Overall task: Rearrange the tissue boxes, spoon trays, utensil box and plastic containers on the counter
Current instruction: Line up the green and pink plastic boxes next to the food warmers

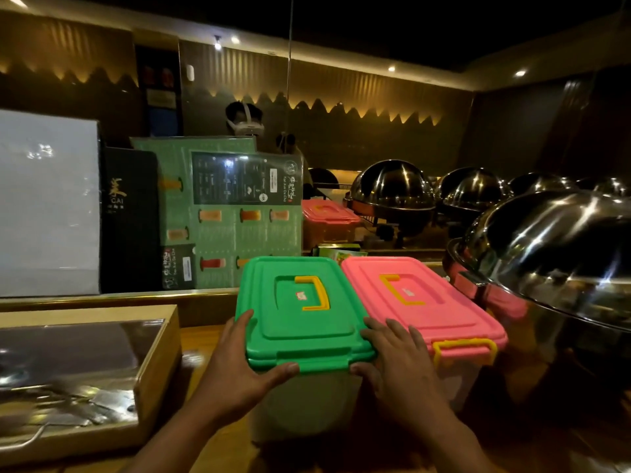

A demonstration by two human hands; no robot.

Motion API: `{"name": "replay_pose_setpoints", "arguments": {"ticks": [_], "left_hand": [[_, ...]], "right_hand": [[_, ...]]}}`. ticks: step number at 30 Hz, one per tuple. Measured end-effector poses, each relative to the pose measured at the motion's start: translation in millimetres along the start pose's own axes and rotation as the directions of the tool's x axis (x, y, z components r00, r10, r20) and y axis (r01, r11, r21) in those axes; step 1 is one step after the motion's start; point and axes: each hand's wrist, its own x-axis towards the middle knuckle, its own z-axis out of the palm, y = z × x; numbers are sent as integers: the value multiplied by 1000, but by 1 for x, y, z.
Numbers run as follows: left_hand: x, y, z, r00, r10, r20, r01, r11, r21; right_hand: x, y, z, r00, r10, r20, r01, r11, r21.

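Head view: green-lidded container (300,312) is grasped at both front lid corners by left hand (239,363) and right hand (396,356), thumbs against the front edge. It is located over the counter (203,339), touching the pink-lidded container (420,302). Rigid smooth plastic, judged light unless filled; rim grip judged safest. Translucent body, yellow handle folded flat

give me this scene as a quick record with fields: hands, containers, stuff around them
left hand: grips the near-left corner of the green-lidded container
right hand: grips its near-right corner
pink-lidded container: close beside the green one on its right, lid on
wooden box: left of the hands, clear top
steel dome lid: far right
menu boards: standing behind the containers
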Motion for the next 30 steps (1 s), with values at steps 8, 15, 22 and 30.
{"name": "replay_pose_setpoints", "arguments": {"ticks": [8,15,22,30], "left_hand": [[-1,0,7,1000,-16,-15,16,1000,-3],[-2,2,10,999,-26,-36,27,1000,11],[-3,-1,9,999,-29,-36,30,1000,9],[-4,-2,9,998,-48,-31,48,999,8]], "right_hand": [[3,4,7,998,-27,-59,30,998,54],[4,10,13,994,-39,-99,46,997,68],[4,13,15,995,-60,-82,63,997,37],[0,15,23,992,-62,-111,64,998,18]]}}
